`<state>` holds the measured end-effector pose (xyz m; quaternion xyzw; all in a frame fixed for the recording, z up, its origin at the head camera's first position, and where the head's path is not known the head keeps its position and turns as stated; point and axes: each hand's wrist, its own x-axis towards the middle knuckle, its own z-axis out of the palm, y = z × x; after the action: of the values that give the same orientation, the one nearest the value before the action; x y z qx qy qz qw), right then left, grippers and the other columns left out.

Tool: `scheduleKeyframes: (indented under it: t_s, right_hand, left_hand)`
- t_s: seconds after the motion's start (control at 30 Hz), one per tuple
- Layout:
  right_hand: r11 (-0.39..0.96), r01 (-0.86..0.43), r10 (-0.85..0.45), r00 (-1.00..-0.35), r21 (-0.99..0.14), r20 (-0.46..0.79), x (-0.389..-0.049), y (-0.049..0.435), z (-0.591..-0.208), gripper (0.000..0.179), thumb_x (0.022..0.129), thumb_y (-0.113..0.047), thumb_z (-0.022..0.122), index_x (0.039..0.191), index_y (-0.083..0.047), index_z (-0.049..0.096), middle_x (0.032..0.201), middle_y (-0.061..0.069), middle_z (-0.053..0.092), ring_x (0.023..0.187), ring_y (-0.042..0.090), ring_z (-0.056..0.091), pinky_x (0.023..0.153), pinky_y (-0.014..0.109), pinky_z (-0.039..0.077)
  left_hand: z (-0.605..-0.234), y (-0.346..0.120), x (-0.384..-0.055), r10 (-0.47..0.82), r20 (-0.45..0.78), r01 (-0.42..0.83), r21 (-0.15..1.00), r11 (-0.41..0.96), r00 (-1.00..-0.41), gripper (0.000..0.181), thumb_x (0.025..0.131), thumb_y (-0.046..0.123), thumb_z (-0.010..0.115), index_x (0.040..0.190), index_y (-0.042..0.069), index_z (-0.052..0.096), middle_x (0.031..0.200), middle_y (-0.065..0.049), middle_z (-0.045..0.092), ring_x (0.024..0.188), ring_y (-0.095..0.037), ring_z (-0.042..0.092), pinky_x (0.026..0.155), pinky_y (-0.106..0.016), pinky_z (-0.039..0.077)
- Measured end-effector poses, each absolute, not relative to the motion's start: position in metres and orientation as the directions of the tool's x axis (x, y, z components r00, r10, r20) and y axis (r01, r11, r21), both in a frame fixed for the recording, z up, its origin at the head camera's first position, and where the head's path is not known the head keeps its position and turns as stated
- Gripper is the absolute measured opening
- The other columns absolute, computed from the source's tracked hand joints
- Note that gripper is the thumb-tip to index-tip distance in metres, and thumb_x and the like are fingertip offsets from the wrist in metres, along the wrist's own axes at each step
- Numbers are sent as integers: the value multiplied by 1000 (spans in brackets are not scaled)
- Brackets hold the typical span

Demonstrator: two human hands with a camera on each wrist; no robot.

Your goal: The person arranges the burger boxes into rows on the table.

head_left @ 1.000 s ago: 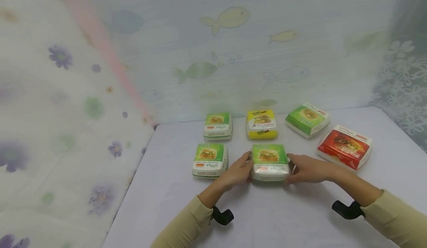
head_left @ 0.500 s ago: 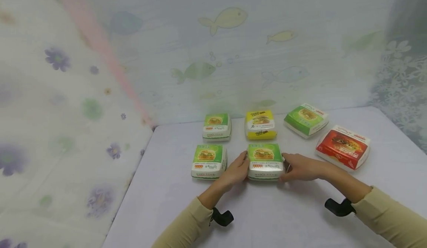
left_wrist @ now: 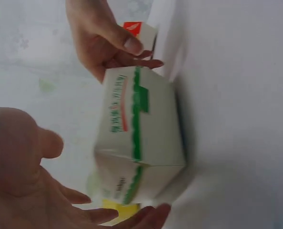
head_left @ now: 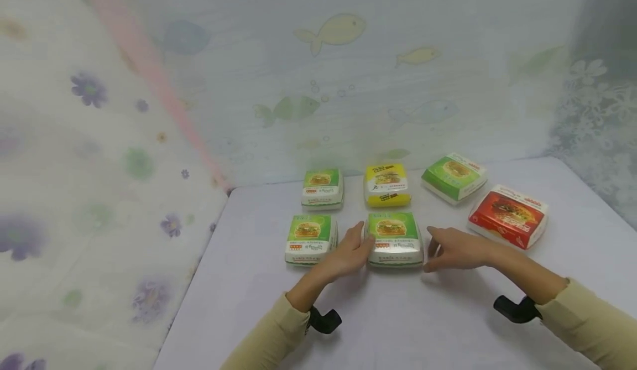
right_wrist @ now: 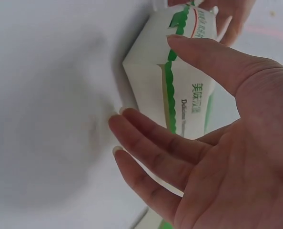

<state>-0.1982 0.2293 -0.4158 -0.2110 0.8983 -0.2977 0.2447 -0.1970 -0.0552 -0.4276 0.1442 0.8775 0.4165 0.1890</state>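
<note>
A green and white burger box (head_left: 394,240) sits flat on the table in the front row, between my two hands. My left hand (head_left: 348,255) is at its left side, fingers spread and relaxed. My right hand (head_left: 455,249) stands a small gap off its right side, with thumb and fingers apart. In the left wrist view, the white side of the burger box (left_wrist: 156,119) shows beyond loose, separated fingers (left_wrist: 75,193). The right wrist view has the burger box (right_wrist: 148,88) behind an open thumb and loosely bent fingers (right_wrist: 151,176).
Just left of my left hand is another green burger box (head_left: 307,243). Behind stand a green burger box (head_left: 320,190), a yellow one (head_left: 387,186) and an angled green one (head_left: 454,177). A red burger box (head_left: 508,218) lies right of my right hand. Patterned curtains (head_left: 338,82) border the white table (head_left: 249,303).
The front burger box slid left toward its neighbour between both hands, then was let go. My right hand has since drawn back to the right, and the left hand's fingers have loosened.
</note>
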Motion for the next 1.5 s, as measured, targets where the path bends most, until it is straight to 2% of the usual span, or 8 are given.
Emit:
scheduleKeyframes:
  t_s: [0.2,0.47,0.6,0.83,1.07,1.2,1.3,1.5]
  right_hand:
    - [748,-229,-504,-807,-623,-308,-189,241,-406,92,86,-38,82,146,16,36,112,6,69,99,23,65,81,40,59]
    - [758,-249,-490,-827,-602,-275,-185,259,-395,88,88,-36,80,146,14,38,112,6,70,100,24,66,78,39,59]
    - [768,-282,-484,-844,-575,-232,-188,269,-389,84,90,-39,78,144,14,41,111,4,70,99,23,66,77,38,59]
    - [780,-362,-483,-867,-510,-124,-201,290,-377,53,93,-39,75,123,1,58,104,-2,69,95,17,64,78,37,55]
    - [799,-316,-449,-880,-512,-158,-216,307,-367,64,96,-37,72,134,9,50,113,5,69,103,26,64,84,50,58]
    - [814,-290,-415,-897,-503,-154,-229,316,-361,71,97,-34,71,141,13,42,119,15,68,107,36,65,85,52,59]
    - [827,-277,-391,-909,-490,-146,-243,323,-357,73,98,-32,70,144,15,39,122,24,66,111,44,63,84,54,59]
    - [849,-256,-350,-928,-461,-128,-271,336,-355,70,98,-28,69,141,19,40,123,34,60,112,53,59,86,59,56]
  left_hand:
    - [-401,-66,-190,469,-161,246,682,689,-869,70,110,45,37,163,5,16,167,-17,20,154,-31,22,123,-50,26]
    - [-378,-60,-194,514,-53,353,667,656,-856,70,108,44,45,162,7,21,166,-11,26,152,-25,28,121,-48,30]
    - [-372,-49,-201,532,-33,380,663,646,-846,69,108,42,48,163,9,22,165,-10,27,151,-23,30,121,-46,31]
    - [-365,-22,-218,558,-24,407,658,633,-829,68,107,37,52,163,13,22,166,-7,28,153,-21,27,122,-43,28]
    - [-364,7,-239,520,-52,349,682,642,-853,69,106,36,56,163,14,24,166,-7,30,143,-26,44,117,-43,38]
    - [-364,24,-253,487,-74,308,690,655,-870,75,104,36,59,164,13,20,167,-8,27,149,-24,36,119,-41,34]
    - [-365,41,-263,475,-96,291,679,674,-875,79,103,36,60,164,11,16,168,-9,24,154,-21,24,123,-38,26]
    - [-372,76,-281,424,-141,244,640,729,-895,84,101,41,62,165,12,15,170,-6,21,156,-19,19,124,-35,22]
